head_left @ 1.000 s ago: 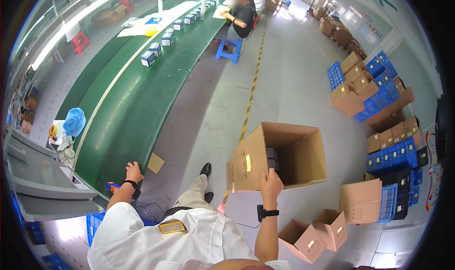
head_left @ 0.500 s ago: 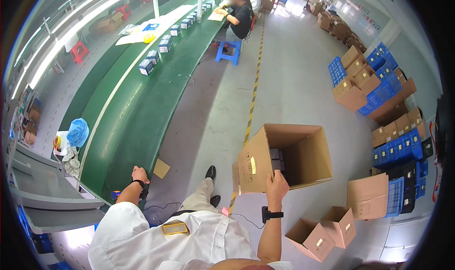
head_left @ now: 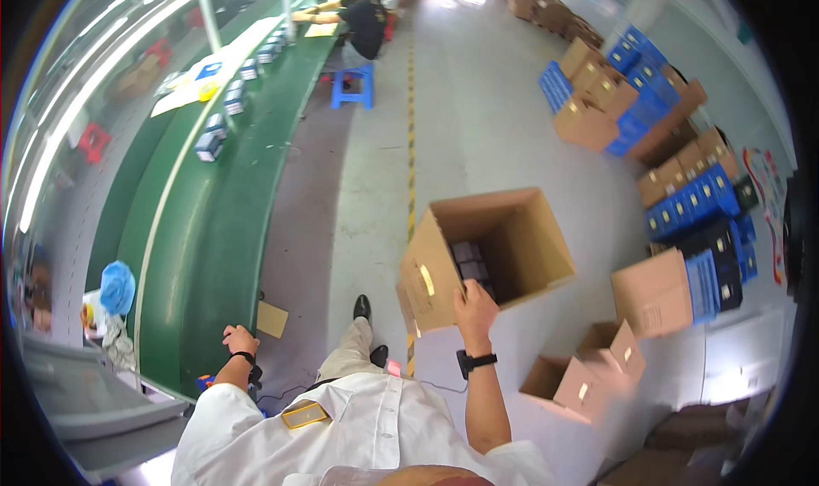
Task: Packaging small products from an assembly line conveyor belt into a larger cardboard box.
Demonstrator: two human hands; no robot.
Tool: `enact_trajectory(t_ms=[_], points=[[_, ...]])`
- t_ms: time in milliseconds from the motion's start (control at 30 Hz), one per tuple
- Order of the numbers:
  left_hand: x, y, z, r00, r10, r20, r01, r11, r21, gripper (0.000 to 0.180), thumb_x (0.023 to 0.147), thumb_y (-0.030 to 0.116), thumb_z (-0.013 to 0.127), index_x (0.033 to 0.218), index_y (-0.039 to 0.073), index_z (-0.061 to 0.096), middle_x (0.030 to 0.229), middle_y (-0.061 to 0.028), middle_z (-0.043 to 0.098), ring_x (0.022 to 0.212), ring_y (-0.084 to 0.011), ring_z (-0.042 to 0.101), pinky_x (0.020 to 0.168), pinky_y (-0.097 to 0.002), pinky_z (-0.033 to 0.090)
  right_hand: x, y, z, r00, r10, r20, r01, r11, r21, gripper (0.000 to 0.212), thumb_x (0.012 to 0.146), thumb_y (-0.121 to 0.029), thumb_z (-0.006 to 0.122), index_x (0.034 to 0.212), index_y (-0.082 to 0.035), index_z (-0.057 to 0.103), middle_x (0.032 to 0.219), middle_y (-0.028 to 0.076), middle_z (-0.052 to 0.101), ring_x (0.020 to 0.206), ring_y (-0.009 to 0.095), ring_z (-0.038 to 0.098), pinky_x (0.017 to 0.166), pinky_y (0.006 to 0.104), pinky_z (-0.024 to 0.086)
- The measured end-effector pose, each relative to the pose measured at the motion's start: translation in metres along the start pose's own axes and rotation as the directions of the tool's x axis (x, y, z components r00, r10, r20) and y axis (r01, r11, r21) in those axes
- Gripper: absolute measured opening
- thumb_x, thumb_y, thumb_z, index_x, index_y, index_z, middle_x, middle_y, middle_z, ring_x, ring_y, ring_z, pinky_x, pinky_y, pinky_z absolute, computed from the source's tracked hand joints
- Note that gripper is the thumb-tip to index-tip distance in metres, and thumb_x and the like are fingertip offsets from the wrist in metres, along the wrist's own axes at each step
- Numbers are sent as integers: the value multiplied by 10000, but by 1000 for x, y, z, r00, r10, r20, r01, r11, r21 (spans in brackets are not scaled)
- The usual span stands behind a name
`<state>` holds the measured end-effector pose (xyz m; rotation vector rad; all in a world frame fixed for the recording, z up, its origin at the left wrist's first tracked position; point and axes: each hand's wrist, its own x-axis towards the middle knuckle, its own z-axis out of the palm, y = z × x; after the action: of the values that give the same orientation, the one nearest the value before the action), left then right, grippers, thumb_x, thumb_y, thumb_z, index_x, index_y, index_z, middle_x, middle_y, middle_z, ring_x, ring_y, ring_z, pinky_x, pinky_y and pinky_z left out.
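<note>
My right hand (head_left: 475, 311) grips the near rim of a large open cardboard box (head_left: 422, 274), with the fingers over its edge. Inside the box, against its left wall, lie several small dark packs (head_left: 471, 262). The box leans, its mouth facing up and to the right; what bears its weight is not plain. By the near right edge of the green conveyor belt (head_left: 213, 256) is my left hand (head_left: 241, 339), its fingers loosely curled, with nothing visible in them.
Small dark-blue boxes (head_left: 209, 146) line the belt, where another person (head_left: 363, 25) sits farther along. A blue stool (head_left: 352, 87) stands beside it. On the right are open cartons (head_left: 563, 388) and blue crates (head_left: 695, 200). A blue cap (head_left: 117, 287) lies at the belt's left.
My view has swung to the right, so the belt and stool appear farther left. My right hand keeps its hold on the box; my left hand stays near the belt edge.
</note>
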<state>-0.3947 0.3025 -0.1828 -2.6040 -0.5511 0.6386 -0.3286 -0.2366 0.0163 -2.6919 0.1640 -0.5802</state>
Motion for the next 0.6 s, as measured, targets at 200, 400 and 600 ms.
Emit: enact_trajectory(t_ms=[200,400,600], points=[[41,-25,37,943,299,147,-322,932,169,594,765,587,574,859,25,744,823,-151,697,759,-366,674,701,-429,539,3,0,11,997,-35,-65,37,999,27,133,807,-192,652,846,-84,586,767,102,628,720,317,620,600,425,484],[74,-34,66,893,443,79,-450,882,138,546,815,550,505,859,67,756,901,-112,722,865,-273,694,755,-405,488,4,-4,8,997,-27,-77,29,999,28,164,787,-183,652,798,-67,536,735,92,607,709,304,616,581,420,479],[81,-38,78,913,397,95,-407,904,132,474,829,481,514,868,75,754,943,-131,718,926,-274,689,791,-398,509,4,-10,4,996,-28,-83,31,999,40,156,791,-175,637,789,-66,525,725,91,597,712,296,615,576,416,481]])
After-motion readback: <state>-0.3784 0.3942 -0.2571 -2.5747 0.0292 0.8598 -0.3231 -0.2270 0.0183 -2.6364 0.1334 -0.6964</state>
